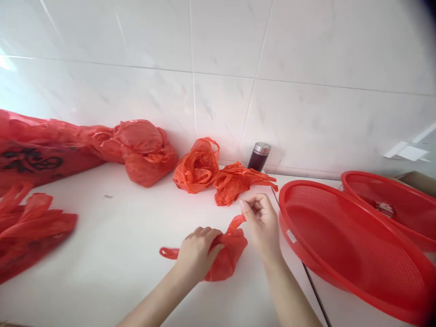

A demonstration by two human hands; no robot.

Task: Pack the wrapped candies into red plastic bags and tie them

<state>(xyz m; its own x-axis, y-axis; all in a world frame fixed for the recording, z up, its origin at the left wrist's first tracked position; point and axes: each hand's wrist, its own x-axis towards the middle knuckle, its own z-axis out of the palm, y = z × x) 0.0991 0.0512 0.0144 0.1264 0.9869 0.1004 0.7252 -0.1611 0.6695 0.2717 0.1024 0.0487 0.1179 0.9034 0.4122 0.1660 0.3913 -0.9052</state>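
A small red plastic bag (227,260) lies bunched on the white counter (119,236) in front of me. My left hand (195,254) is closed over the bag's body and presses it down. One handle loop sticks out to the left of that hand. My right hand (259,220) pinches the bag's other handle and holds it up and to the right, stretched taut.
Two tied or crumpled red bags (199,168) (238,181) lie near the tiled wall, beside a dark flask (259,156). A big stuffed red bag (143,150) and flat red bags (27,227) fill the left. Two red sieve baskets (340,236) (402,204) sit at right.
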